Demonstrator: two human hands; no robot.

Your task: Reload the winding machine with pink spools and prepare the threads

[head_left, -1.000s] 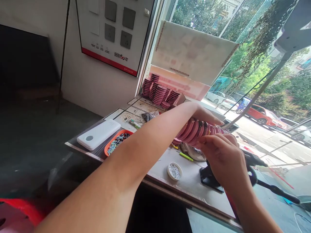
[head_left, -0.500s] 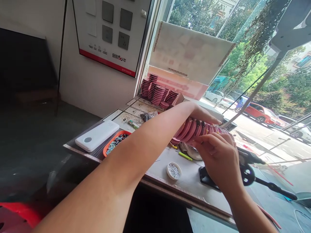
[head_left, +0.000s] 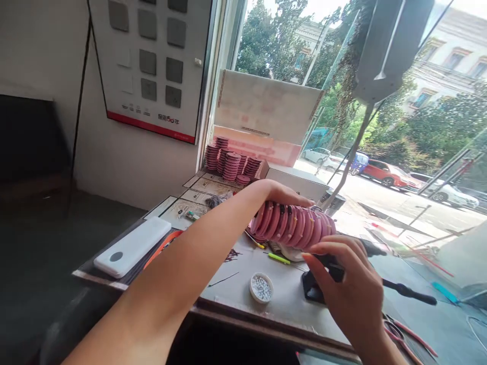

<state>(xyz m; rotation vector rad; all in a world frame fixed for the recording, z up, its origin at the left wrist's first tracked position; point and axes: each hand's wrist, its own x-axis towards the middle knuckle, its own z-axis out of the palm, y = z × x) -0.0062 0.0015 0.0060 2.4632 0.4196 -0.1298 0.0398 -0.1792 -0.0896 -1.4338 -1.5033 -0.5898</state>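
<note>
A row of pink discs (head_left: 289,225) lies packed side by side, with small white, black and yellow bits on the rims. My left hand (head_left: 283,193) reaches over the far upper side of the row and holds it; most of its fingers are hidden behind the discs. At the near lower right side, my right hand (head_left: 348,271) has thumb and forefinger tips together just below the discs. Whatever is between those tips is too small to make out. Under my right hand stands a black device (head_left: 314,289) with a crank handle (head_left: 411,291), partly covered.
A white dish of small white beads (head_left: 262,288) and a yellow-green tool (head_left: 279,258) lie on the table. Stacked pink discs (head_left: 231,167) stand by the window. A white power bank (head_left: 133,246) lies left beside an orange tray (head_left: 162,248). Red-handled pliers (head_left: 403,334) lie at right.
My right hand has drawn a little down and away from the discs, showing more of the row. My left hand stays on it. The camera view has shifted and turned.
</note>
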